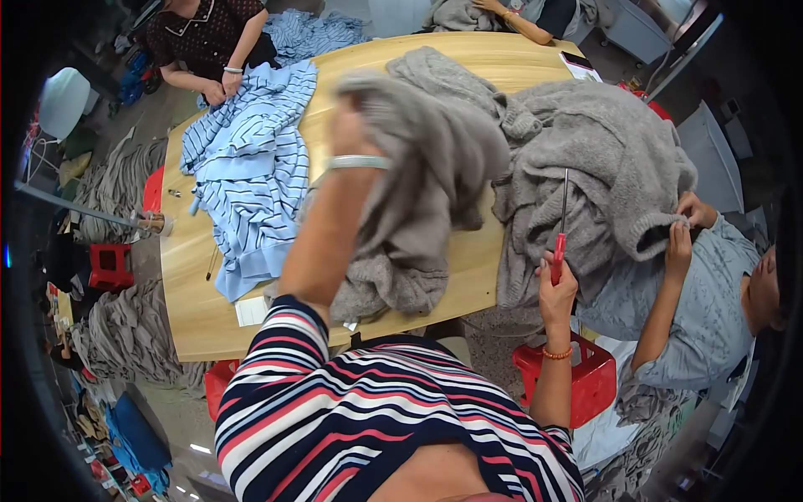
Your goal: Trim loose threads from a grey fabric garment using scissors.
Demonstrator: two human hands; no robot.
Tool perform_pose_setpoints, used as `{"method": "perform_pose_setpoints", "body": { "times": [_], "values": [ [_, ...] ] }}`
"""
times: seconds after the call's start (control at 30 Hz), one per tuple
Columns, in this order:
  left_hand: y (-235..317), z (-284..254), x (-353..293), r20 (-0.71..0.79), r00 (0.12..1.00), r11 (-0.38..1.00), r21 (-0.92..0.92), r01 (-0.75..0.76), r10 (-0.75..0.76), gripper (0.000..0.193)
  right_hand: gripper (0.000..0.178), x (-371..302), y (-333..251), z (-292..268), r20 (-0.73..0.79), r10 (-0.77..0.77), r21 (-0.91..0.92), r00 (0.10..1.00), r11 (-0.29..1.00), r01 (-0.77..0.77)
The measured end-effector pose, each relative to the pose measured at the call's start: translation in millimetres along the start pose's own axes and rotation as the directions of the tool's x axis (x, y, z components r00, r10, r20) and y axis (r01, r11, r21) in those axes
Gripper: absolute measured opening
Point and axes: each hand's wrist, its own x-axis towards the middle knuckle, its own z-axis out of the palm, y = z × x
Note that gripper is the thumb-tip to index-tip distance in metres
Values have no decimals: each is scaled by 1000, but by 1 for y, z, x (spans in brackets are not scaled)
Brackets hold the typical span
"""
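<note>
My left hand (348, 125) clutches gray knitwear (427, 171), seemingly spreading it, my right hand (555, 289) grips a red-handled tool (560, 246); smoothing seems needed next.

A narrow strip of bare table (478, 251) stands open between the lifted grey sweater (427, 167) and the grey heap (611, 125) — the red-handled tool (560, 243) in the right hand (554, 290) obstructing the heap's left side.
</note>
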Motion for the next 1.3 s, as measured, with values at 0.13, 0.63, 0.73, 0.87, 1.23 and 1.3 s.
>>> {"method": "perform_pose_setpoints", "body": {
  "times": [0.13,0.63,0.73,0.87,1.23,1.3],
  "values": [
    [47,-83,-23,-147,984,993,73,-92,102,43,21,4,0,20,37,-49,45,998,998,48],
    [33,-7,-206,696,524,840,538,70,-490,41,31,41,-40,150,219,-128,267,967,961,67],
    [64,-18,-201,703,439,820,547,169,-559,38,31,76,-20,94,-44,-96,488,994,867,105],
    [69,-79,-205,234,735,742,445,501,-636,51,30,122,-86,1,-358,-355,145,864,893,427],
    [-19,-243,-171,-522,754,667,400,629,-399,31,36,155,-89,114,344,-330,-425,879,780,459],
    [-14,-246,-178,-420,805,711,399,578,-419,31,31,127,-63,122,356,-233,-495,905,774,395]
  ]
}}
